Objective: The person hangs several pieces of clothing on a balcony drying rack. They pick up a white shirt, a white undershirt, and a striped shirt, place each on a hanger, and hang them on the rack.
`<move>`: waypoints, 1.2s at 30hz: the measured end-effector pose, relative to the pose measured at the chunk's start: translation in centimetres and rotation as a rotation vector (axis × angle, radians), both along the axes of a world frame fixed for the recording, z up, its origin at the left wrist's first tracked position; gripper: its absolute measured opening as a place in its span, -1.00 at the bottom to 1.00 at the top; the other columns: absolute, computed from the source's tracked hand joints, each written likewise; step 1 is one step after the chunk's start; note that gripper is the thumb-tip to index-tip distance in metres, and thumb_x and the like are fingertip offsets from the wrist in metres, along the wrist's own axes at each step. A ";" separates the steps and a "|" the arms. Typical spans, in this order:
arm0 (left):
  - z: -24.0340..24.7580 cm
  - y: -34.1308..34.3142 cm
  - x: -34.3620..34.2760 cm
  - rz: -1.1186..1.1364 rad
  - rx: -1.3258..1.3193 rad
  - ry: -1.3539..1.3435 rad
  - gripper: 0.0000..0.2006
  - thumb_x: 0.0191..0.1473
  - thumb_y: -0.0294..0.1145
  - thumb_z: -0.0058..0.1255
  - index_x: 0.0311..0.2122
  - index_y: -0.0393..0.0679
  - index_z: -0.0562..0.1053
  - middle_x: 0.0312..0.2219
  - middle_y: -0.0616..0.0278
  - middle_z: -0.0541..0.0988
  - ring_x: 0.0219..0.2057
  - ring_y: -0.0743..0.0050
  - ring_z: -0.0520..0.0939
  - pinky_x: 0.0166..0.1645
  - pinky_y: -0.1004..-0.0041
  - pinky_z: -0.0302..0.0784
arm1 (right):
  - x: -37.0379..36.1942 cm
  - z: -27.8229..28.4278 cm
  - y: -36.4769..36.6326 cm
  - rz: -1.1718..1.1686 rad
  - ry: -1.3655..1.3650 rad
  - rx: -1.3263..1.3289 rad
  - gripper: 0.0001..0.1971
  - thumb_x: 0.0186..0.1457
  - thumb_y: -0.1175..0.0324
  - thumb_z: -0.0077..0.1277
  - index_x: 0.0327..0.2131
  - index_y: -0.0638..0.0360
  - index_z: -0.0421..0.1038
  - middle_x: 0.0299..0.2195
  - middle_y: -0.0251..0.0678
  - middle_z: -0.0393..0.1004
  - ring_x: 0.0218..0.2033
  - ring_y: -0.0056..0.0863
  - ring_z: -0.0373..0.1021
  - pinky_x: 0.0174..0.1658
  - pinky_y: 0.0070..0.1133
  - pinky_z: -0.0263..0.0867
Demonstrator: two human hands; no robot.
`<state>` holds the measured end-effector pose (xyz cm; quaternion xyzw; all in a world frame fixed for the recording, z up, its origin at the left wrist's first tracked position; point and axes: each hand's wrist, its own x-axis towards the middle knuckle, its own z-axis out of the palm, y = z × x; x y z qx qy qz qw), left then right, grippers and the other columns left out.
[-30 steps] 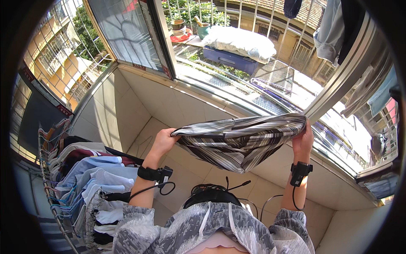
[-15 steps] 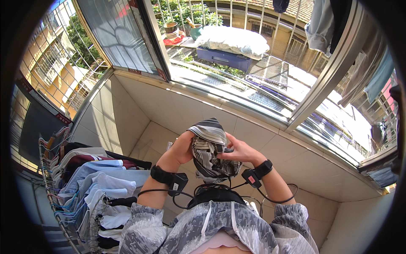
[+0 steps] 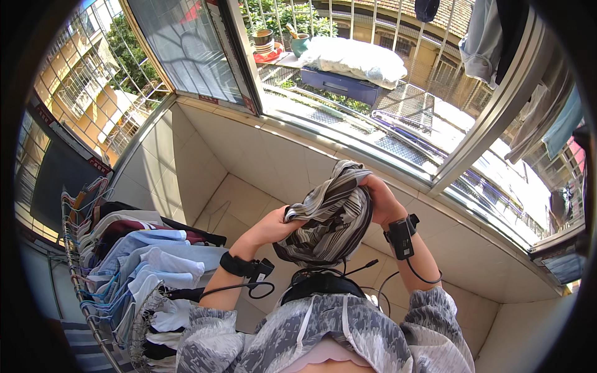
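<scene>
A bunched striped cloth garment, grey, black and cream, hangs between my two hands in front of my waist. My left hand grips its left edge, fingers closed on the fabric. Higher up on the other side, my right hand clutches its upper right edge. Between them the cloth sags in loose folds, and its exact kind cannot be made out. Parts of the fingers on both hands are hidden by the cloth. Each wrist wears a black strap with a small box and cable.
To my left stands a metal rack with several shirts on hangers. Ahead, a tiled wall rises to an open window with a barred ledge, where a white bundle lies on a blue box. Laundry hangs at upper right.
My hands have moved apart, the right one up and to the right. The striped cloth has opened out from a tight bunch into a wider, looser shape.
</scene>
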<state>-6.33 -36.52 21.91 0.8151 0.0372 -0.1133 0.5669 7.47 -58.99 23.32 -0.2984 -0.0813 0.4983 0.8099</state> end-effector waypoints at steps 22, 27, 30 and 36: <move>1.1 -1.6 2.2 0.224 -0.556 -0.149 -0.73 0.01 -0.50 -0.04 -0.13 -0.31 0.40 -0.24 0.33 0.51 -0.25 0.57 0.48 -0.12 0.52 0.38 | 1.3 -1.1 1.7 0.044 -1.461 -1.203 -0.71 -0.15 0.24 0.03 -0.34 0.20 0.45 -0.38 -0.04 0.44 -0.28 -0.08 0.37 -0.15 -0.36 0.27; 1.0 -1.4 2.4 0.358 0.496 -0.308 -0.59 -0.22 -0.36 0.15 -0.17 -0.25 0.41 -0.40 -0.08 0.54 -0.32 -0.04 0.56 -0.25 0.36 0.46 | 1.5 -0.8 1.0 0.064 -0.787 -0.554 -0.72 -0.12 0.43 -0.04 -0.26 0.31 0.41 -0.31 -0.39 0.39 -0.26 -0.63 0.27 -0.19 -0.65 0.22; -0.2 -0.9 3.0 0.518 0.512 -0.420 -0.67 -0.19 -0.35 0.05 -0.23 -0.22 0.40 -0.43 -0.14 0.52 -0.35 -0.16 0.52 -0.28 0.17 0.44 | 0.3 -0.3 1.5 0.115 -0.644 -0.420 -0.57 -0.15 0.51 -0.04 -0.09 0.30 0.30 -0.22 -0.37 0.38 -0.17 -0.64 0.24 -0.07 -0.69 0.16; -1.3 -1.5 3.1 0.536 0.219 -0.464 -0.65 -0.16 -0.48 0.00 -0.17 -0.27 0.37 -0.39 -0.07 0.54 -0.32 0.04 0.56 -0.22 0.30 0.44 | -1.5 -0.2 3.6 -0.070 -1.405 -1.046 -0.47 -0.18 0.11 0.16 -0.14 0.20 0.31 -0.38 -0.15 0.50 -0.31 -0.24 0.45 -0.20 -0.47 0.34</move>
